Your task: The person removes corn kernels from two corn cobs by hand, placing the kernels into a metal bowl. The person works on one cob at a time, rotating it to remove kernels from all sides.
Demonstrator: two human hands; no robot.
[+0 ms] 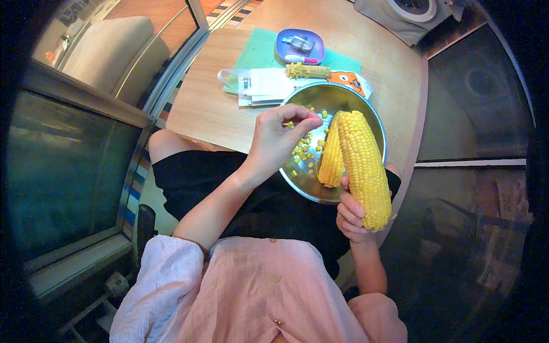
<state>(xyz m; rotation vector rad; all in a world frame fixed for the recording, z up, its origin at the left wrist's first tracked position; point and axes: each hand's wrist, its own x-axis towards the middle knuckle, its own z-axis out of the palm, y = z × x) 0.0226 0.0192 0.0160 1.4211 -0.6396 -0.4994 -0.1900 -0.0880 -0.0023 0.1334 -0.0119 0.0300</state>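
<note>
My right hand [352,216] is closed around the lower part of an ear of yellow corn [364,167], held tilted over the right side of a steel bowl [379,124]. Over the bowl's left side is my left hand [283,133], thumb and fingertips brought close together; whether a kernel is between them cannot be told. Inside the bowl lie loose corn kernels [303,155] and, leaning by the held ear, another piece of corn [332,160]. The bowl rests at my lap, against the table's near edge.
Beyond the bowl, a mostly stripped corncob [308,71] lies on a white plastic bag [268,83] with print. A purple dish [281,48] with small items stands on a green mat [253,49] on a wooden table [201,94]. Glass doors stand left, dark panels right.
</note>
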